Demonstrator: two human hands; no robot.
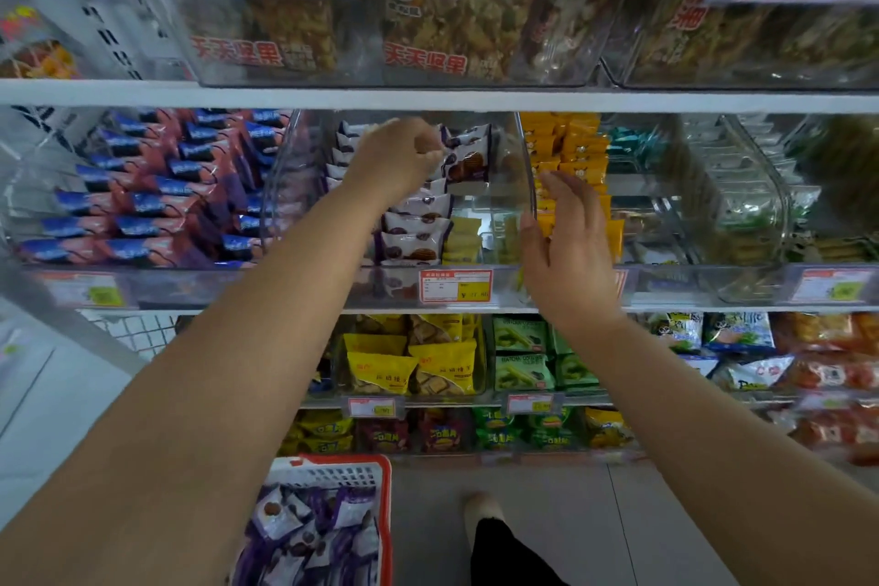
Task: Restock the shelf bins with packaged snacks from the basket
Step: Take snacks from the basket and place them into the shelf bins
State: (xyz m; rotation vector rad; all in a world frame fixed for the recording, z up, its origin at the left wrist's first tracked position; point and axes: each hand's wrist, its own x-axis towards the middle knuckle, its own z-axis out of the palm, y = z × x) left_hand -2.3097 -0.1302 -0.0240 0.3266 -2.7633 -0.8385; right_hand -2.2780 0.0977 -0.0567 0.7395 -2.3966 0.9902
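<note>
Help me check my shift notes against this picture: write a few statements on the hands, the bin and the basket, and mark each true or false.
1. The left hand reaches into the clear bin of purple-and-white snack packets. True.
2. The right hand grips a yellow packet. False: its fingers are straight, at the bin's right wall, holding nothing.
3. The red basket stands on the floor. True.
4. The basket is empty. False: it holds purple-and-white packets.

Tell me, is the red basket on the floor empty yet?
No. The red basket still holds a heap of purple-and-white snack packs.
</note>
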